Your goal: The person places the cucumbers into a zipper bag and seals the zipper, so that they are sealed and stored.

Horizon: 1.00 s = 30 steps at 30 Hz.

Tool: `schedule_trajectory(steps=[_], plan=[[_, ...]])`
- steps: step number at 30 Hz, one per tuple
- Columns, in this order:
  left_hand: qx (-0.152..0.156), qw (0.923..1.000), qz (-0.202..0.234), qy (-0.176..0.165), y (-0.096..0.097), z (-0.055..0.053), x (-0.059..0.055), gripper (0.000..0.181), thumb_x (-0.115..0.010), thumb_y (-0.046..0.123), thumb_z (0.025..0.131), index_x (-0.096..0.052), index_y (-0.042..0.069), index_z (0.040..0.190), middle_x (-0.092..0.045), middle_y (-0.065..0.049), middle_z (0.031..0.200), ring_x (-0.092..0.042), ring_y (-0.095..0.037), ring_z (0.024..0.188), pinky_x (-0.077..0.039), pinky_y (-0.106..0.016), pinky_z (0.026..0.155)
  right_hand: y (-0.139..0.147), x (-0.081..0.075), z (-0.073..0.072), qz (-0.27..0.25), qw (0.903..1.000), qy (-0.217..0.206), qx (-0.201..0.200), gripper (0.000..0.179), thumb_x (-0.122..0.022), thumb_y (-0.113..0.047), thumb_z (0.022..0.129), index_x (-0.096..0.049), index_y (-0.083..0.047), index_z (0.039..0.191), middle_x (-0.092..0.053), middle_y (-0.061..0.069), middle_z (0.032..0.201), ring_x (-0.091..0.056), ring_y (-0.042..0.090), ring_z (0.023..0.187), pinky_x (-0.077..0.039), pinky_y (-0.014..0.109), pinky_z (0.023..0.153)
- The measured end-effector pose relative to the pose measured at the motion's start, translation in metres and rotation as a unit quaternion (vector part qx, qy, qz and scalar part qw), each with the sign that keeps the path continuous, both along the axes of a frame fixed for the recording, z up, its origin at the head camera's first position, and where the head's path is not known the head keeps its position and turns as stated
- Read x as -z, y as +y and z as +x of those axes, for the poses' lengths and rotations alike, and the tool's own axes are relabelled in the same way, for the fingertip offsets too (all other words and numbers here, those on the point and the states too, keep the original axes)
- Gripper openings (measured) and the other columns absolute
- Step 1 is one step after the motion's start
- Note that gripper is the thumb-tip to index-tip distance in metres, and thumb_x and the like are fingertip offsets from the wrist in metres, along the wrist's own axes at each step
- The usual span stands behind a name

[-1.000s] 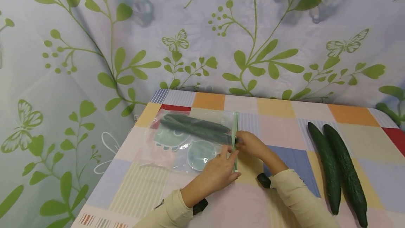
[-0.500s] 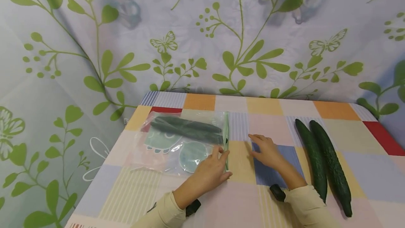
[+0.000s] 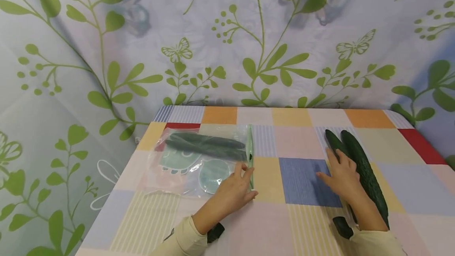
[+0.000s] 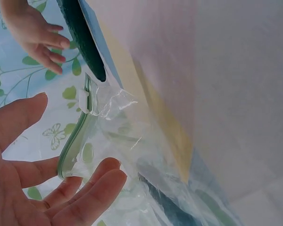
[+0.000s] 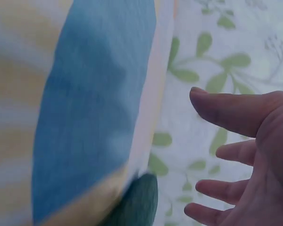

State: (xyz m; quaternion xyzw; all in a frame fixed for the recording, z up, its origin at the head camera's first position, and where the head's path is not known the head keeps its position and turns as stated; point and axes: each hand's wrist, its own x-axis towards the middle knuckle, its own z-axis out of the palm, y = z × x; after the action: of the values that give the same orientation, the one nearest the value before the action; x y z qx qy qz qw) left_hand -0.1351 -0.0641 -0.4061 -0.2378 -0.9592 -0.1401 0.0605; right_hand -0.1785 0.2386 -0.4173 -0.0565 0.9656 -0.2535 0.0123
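A clear zip bag (image 3: 156,181) with a green strip along its mouth lies flat on the left of the table. Inside it are dark green cucumbers (image 3: 206,145). My left hand (image 3: 232,187) holds the bag's mouth, its index and middle fingers at the green strip (image 4: 75,146), its thumb apart. To the right, two loose cucumbers lie side by side: the left cucumber (image 3: 333,140), partly hidden by my hand, and the right cucumber (image 3: 362,159). My right hand (image 3: 343,175) hovers over them with spread fingers; in the right wrist view it grips nothing, a cucumber tip (image 5: 139,202) below.
A patchwork-patterned cloth (image 3: 263,224) covers the table. Behind it hangs a leaf-printed curtain (image 3: 199,23). Dark devices sit at both wrists, a left one (image 3: 215,232) and a right one (image 3: 343,227).
My right hand has left the bag's mouth and moved right to the loose cucumbers. The left hand has stayed at the bag. The head view has shifted slightly to the right.
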Motion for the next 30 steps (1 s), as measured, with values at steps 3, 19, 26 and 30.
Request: schedule_trajectory(steps=[3, 19, 26, 30], plan=[[-0.001, 1.0000, 0.003, -0.007, -0.001, 0.001, 0.001, 0.060, -0.070, 0.033, 0.079, -0.048, 0.002, 0.126, -0.039, -0.009, 0.113, -0.042, -0.006, 0.051, -0.033, -0.015, 0.041, 0.012, 0.002, 0.008, -0.001, 0.9996, 0.001, 0.029, 0.086, -0.063, -0.024, 0.084, -0.006, 0.001, 0.144, -0.003, 0.039, 0.140, -0.005, 0.065, 0.120, -0.014, 0.075, 0.081], [0.012, 0.9997, -0.001, 0.023, 0.002, -0.001, 0.003, 0.060, -0.071, 0.032, 0.078, -0.049, 0.000, 0.123, -0.040, -0.011, 0.111, -0.040, -0.006, 0.050, -0.034, -0.015, 0.042, 0.029, 0.017, 0.033, -0.038, 0.9966, -0.030, 0.066, 0.103, -0.058, -0.035, 0.088, 0.025, -0.001, 0.139, 0.002, 0.043, 0.136, -0.004, 0.069, 0.115, -0.021, 0.074, 0.080], [0.012, 0.9998, -0.003, 0.019, 0.002, 0.000, 0.003, 0.059, -0.071, 0.031, 0.078, -0.049, 0.000, 0.123, -0.040, -0.011, 0.110, -0.042, -0.007, 0.050, -0.034, -0.016, 0.041, 0.031, 0.022, 0.033, -0.039, 0.9953, -0.049, 0.073, 0.104, -0.058, -0.035, 0.088, 0.025, 0.003, 0.138, 0.003, 0.045, 0.134, -0.002, 0.069, 0.115, -0.018, 0.073, 0.083], [0.003, 0.9999, -0.005, 0.011, 0.002, -0.001, 0.001, 0.058, -0.070, 0.031, 0.078, -0.049, 0.001, 0.124, -0.040, -0.011, 0.111, -0.045, -0.008, 0.051, -0.035, -0.017, 0.041, 0.032, 0.022, 0.030, -0.037, 0.9947, -0.063, 0.073, 0.105, -0.060, -0.029, 0.087, 0.025, 0.005, 0.137, 0.004, 0.046, 0.133, -0.001, 0.069, 0.115, -0.017, 0.072, 0.084]])
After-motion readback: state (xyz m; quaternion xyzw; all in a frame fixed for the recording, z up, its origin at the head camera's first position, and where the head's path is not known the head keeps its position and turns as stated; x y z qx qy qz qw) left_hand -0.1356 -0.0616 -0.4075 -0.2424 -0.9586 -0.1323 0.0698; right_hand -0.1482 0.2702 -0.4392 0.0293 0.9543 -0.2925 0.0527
